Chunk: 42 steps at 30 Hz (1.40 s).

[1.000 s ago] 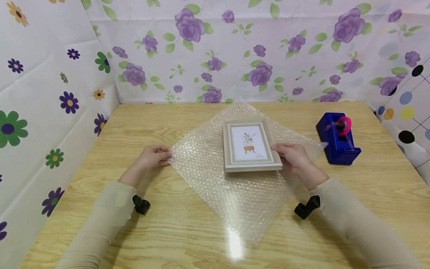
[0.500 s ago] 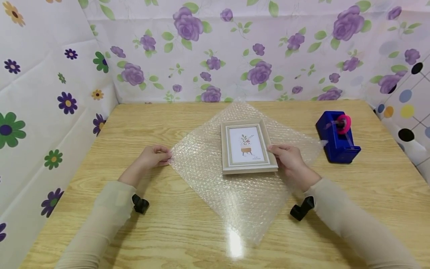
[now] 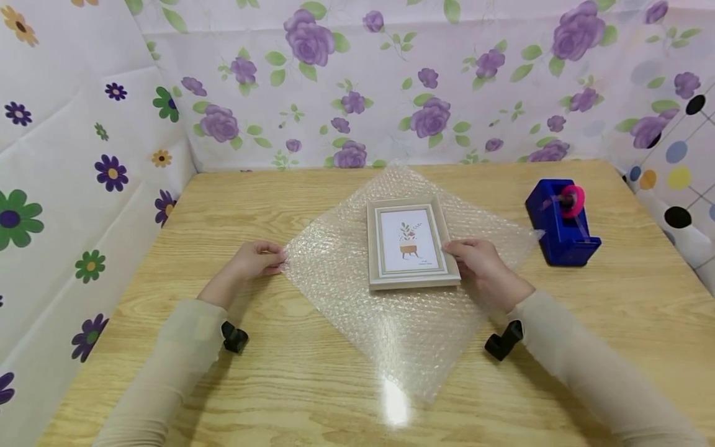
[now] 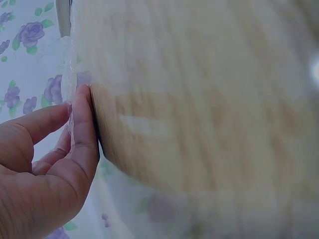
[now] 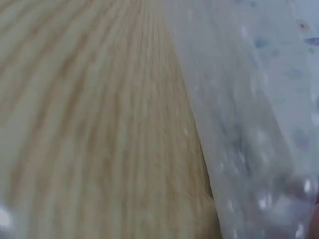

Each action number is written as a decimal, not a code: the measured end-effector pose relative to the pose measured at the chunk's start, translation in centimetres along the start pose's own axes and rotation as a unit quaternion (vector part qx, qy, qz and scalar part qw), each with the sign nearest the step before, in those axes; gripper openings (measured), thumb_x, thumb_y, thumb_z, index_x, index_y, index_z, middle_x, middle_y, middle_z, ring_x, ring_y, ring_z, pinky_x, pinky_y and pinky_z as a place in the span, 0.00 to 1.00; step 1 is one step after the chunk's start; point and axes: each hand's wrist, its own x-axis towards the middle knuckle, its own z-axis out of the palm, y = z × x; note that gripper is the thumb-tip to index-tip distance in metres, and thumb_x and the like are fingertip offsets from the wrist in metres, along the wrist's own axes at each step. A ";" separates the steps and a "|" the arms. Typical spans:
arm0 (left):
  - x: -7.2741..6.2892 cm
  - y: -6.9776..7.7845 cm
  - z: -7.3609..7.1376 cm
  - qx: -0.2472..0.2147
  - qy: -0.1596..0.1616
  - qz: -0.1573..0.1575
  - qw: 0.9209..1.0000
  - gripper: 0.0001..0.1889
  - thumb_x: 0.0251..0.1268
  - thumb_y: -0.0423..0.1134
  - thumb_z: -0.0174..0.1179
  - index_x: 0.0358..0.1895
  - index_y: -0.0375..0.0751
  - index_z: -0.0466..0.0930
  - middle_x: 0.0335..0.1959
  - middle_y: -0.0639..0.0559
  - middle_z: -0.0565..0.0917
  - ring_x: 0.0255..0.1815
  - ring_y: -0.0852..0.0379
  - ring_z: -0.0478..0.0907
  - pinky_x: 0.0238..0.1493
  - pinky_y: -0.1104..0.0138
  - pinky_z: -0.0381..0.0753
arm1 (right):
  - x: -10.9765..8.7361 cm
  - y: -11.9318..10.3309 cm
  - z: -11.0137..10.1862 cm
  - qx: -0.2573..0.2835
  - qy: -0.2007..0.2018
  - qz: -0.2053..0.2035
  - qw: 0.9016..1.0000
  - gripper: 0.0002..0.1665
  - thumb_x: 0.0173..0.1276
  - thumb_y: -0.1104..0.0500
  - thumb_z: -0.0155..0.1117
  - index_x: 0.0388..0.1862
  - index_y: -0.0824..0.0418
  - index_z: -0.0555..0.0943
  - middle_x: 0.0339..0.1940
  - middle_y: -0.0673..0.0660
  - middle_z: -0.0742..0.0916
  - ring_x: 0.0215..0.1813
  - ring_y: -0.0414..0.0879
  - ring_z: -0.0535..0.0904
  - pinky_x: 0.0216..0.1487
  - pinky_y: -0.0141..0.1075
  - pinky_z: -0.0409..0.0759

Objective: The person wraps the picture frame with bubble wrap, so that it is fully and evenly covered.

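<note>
A light wooden picture frame (image 3: 412, 243) with a plant-pot print lies face up over the middle of a clear bubble wrap sheet (image 3: 346, 273), which is set as a diamond. At the sheet's left corner my left hand (image 3: 254, 259) pinches the wrap. Up close in the left wrist view, the left thumb and fingers (image 4: 83, 127) have the thin wrap between them. My right hand (image 3: 485, 264) holds the picture frame by its right edge, thumb on top and the other fingers mostly hidden. In the right wrist view mostly blurred wrap (image 5: 234, 129) shows.
A blue tape dispenser (image 3: 561, 230) with a pink-cored roll stands to the right, touching distance from the sheet's right corner. Wood-grain table (image 3: 251, 385) lies under everything. Flowered cloth (image 3: 380, 81) hangs behind and at the left side.
The picture frame has shifted slightly left and settled down onto the bubble wrap, with my right hand following it. My left hand has stayed at the wrap's corner.
</note>
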 end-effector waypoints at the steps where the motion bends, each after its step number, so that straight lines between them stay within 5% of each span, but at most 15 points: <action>1: 0.0 0.0 0.0 -0.001 0.000 -0.001 1.000 0.20 0.68 0.28 0.52 0.59 0.17 0.64 0.30 0.56 0.77 0.29 0.70 0.78 0.38 0.78 0.82 | 0.1 -0.1 -0.1 -0.007 -0.014 0.001 1.000 0.30 0.71 0.60 0.55 0.65 0.77 0.64 0.24 0.44 0.84 0.30 0.34 0.82 0.37 0.27 0.83; 10: 0.2 -0.1 -0.2 0.001 0.000 -0.005 1.000 0.20 0.68 0.29 0.53 0.59 0.19 0.65 0.31 0.56 0.77 0.30 0.70 0.78 0.38 0.78 0.82 | 0.6 -1.1 -1.6 -0.096 -0.102 0.016 0.990 0.32 0.70 0.59 0.57 0.64 0.79 0.63 0.25 0.45 0.85 0.31 0.35 0.82 0.39 0.29 0.84; 16: 0.3 -0.2 -0.1 0.000 0.002 -0.007 1.000 0.20 0.68 0.28 0.53 0.59 0.19 0.65 0.31 0.56 0.77 0.29 0.70 0.79 0.39 0.78 0.82 | 0.9 -1.4 -1.9 -0.072 -0.113 0.041 0.990 0.30 0.70 0.62 0.56 0.64 0.78 0.63 0.24 0.46 0.86 0.30 0.36 0.82 0.37 0.28 0.83; 27: 0.2 -0.3 -0.2 0.002 0.001 -0.006 1.000 0.18 0.68 0.29 0.53 0.56 0.19 0.67 0.32 0.55 0.76 0.30 0.70 0.79 0.39 0.78 0.82 | 1.1 -1.4 -1.9 -0.035 -0.103 0.063 0.992 0.06 0.69 0.61 0.59 0.41 0.63 0.74 0.22 0.46 0.87 0.28 0.36 0.83 0.34 0.27 0.83; 34: 0.2 0.1 -0.2 0.008 -0.007 -0.012 1.000 0.17 0.68 0.30 0.53 0.54 0.21 0.67 0.33 0.55 0.76 0.31 0.70 0.78 0.40 0.78 0.82 | 0.9 -1.0 -1.8 -0.026 -0.096 0.050 0.994 0.11 0.70 0.60 0.58 0.47 0.65 0.73 0.22 0.44 0.86 0.29 0.33 0.83 0.35 0.26 0.82; 42: 0.2 0.1 -0.3 0.010 -0.016 -0.024 1.000 0.16 0.69 0.30 0.53 0.54 0.22 0.67 0.33 0.55 0.76 0.32 0.70 0.78 0.40 0.78 0.81 | 0.8 -1.1 -1.3 -0.071 -0.069 0.034 0.995 0.33 0.69 0.60 0.58 0.67 0.77 0.61 0.23 0.44 0.84 0.29 0.34 0.81 0.37 0.27 0.83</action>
